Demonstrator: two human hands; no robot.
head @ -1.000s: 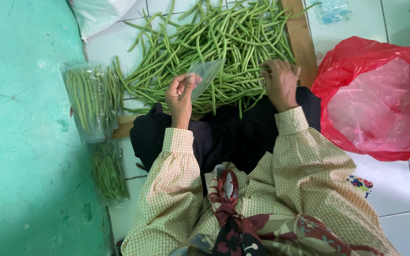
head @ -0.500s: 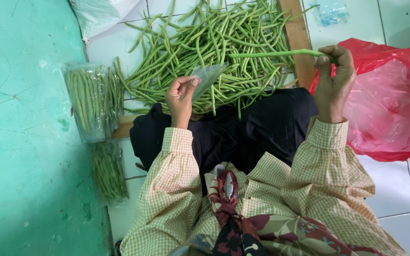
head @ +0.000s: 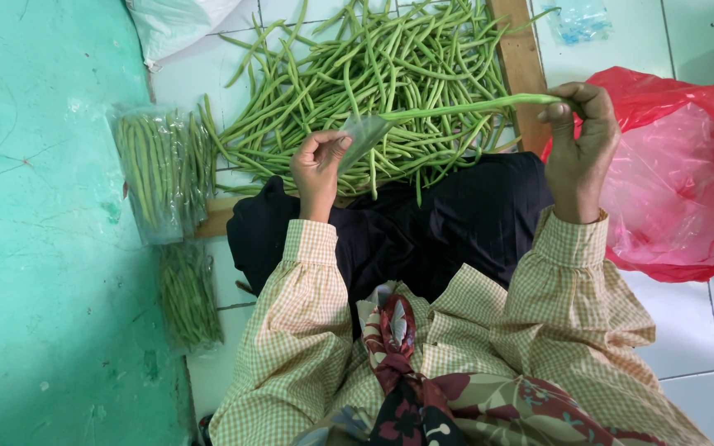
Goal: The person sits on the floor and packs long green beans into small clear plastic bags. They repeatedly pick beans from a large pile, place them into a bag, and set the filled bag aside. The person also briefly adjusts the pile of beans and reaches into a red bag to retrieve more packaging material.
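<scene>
Your right hand (head: 576, 140) pinches the far end of a long green bean (head: 464, 108), stretched level above the loose bean pile (head: 365, 74), while your left hand (head: 317, 165) is closed on the mouth of a small clear bag (head: 364, 132) at the bean's other end. The bean may miss the narrow opening or bend and snap, because the thin film looks limp and half collapsed. Whether the tip is already inside is hard to tell, as the clear film blends into the pile.

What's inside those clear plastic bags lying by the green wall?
Both clear bags hold bundles of green beans, lying lengthwise. The lower bag shows the same beans. What lies beneath the bags is hidden.
</scene>
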